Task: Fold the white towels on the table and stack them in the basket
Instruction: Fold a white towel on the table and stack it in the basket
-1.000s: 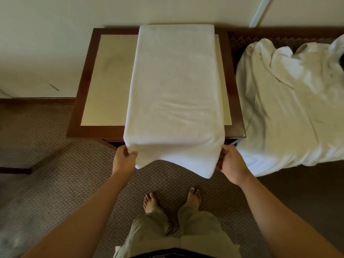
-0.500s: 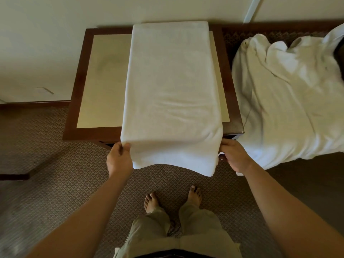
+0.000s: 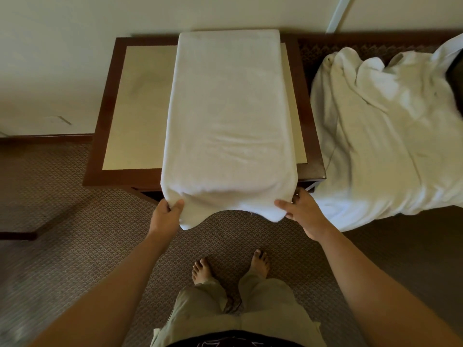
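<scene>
A white towel, folded into a long strip, lies lengthwise on the small table, its near end hanging over the front edge. My left hand pinches the near left corner of that end. At the near right corner, my right hand grips the cloth with thumb on top and fingers underneath. Both corners are lifted a little, so the hem sags between them. No basket is in view.
A heap of loose white towels lies to the right of the table on a dark surface. The table stands against a pale wall. Patterned carpet covers the floor, and my bare feet stand just in front of the table.
Both hands have shifted their hold on the overhanging end and raised its corners slightly. The towel on the table has hardly moved.
</scene>
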The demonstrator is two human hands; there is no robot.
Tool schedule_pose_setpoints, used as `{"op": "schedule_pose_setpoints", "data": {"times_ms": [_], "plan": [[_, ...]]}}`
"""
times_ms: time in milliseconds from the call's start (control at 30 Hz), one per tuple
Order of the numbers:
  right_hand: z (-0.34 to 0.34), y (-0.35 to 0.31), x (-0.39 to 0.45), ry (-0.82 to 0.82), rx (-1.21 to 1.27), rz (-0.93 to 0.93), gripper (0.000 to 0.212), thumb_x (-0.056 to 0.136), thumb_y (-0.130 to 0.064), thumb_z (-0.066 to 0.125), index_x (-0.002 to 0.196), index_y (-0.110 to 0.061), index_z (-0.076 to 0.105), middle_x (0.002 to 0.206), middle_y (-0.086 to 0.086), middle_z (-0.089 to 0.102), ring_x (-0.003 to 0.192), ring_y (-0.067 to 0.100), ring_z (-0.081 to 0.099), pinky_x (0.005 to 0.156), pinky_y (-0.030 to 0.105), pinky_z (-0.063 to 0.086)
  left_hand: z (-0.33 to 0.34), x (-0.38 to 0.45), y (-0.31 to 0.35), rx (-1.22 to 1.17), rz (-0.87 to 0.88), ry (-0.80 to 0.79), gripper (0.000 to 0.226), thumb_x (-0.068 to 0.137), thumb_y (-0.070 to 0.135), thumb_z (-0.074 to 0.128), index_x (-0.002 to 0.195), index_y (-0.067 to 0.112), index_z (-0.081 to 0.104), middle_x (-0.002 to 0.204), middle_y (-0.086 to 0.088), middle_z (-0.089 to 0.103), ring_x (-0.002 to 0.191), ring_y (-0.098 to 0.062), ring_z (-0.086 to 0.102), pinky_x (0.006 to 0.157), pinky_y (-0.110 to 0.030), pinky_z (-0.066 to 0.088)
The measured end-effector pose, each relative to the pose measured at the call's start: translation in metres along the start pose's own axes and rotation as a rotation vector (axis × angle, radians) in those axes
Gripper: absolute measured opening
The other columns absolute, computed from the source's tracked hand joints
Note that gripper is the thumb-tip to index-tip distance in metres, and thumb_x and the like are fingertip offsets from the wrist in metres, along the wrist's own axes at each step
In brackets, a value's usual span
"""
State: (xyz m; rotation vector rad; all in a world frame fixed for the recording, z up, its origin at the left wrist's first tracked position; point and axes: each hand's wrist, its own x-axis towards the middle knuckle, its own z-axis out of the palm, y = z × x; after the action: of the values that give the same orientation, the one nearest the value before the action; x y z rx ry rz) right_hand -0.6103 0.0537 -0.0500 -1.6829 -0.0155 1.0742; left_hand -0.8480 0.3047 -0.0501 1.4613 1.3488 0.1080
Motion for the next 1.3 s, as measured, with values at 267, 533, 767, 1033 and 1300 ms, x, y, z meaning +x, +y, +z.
{"op": "schedule_pose_setpoints", "data": {"times_ms": [267, 533, 767, 1033, 1300], "plan": [[0.01, 0.012, -0.035, 0.023, -0.182, 0.005, 0.019, 0.104, -0.019, 0.058, 0.122, -0.026, 0.059, 0.114, -0.013, 0.068, 0.107, 0.004, 0.063, 0.098, 0.032, 0.05, -0.015, -0.035, -0.007, 0.152, 0.064, 0.044, 0.025, 0.105, 0.039, 0.052, 0.12, 0.02, 0.048, 0.105, -0.001, 0.062, 0.09, -0.021, 0.063, 0.064, -0.034, 0.048], [0.018, -0.003, -0.086, 0.286, -0.088, -0.173, 0.028, 0.101, -0.015, 0.061, 0.118, -0.032, 0.047, 0.092, 0.013, 0.069, 0.077, 0.028, 0.064, 0.069, 0.044, 0.054, -0.048, -0.068, 0.019, 0.211, 0.273, 0.021, 0.026, 0.108, 0.036, 0.046, 0.133, 0.039, 0.047, 0.1, 0.005, 0.063, 0.079, -0.018, 0.061, 0.057, -0.032, 0.05], [0.014, -0.034, -0.108, 0.049, 0.326, -0.014, 0.041, 0.097, 0.009, 0.035, 0.107, 0.0, 0.074, 0.133, 0.025, 0.062, 0.122, 0.048, 0.056, 0.105, 0.06, 0.048, -0.088, -0.049, 0.05, -0.079, -0.061, -0.243, 0.024, 0.1, 0.018, 0.055, 0.105, 0.021, 0.078, 0.115, -0.011, 0.068, 0.092, -0.029, 0.062, 0.069, -0.036, 0.05], [0.015, -0.029, -0.128, -0.089, -0.026, -0.181, 0.069, 0.051, -0.014, 0.097, 0.114, -0.006, 0.07, 0.104, 0.009, 0.078, 0.108, 0.024, 0.072, 0.08, 0.028, 0.061, -0.148, -0.027, 0.049, 0.065, 0.079, -0.673, 0.038, 0.089, -0.012, 0.064, 0.12, 0.009, 0.07, 0.116, -0.016, 0.074, 0.109, -0.034, 0.07, 0.085, -0.043, 0.06], [0.032, -0.065, -0.117, 0.352, -0.486, -0.498, 0.019, 0.09, -0.026, 0.076, 0.102, -0.038, 0.069, 0.131, -0.011, 0.054, 0.119, -0.008, 0.05, 0.099, 0.022, 0.039, -0.144, -0.019, 0.092, 0.213, 0.441, -0.334, 0.015, 0.1, 0.025, 0.062, 0.11, 0.033, 0.07, 0.117, 0.009, 0.064, 0.102, -0.007, 0.065, 0.082, -0.017, 0.049]]}}
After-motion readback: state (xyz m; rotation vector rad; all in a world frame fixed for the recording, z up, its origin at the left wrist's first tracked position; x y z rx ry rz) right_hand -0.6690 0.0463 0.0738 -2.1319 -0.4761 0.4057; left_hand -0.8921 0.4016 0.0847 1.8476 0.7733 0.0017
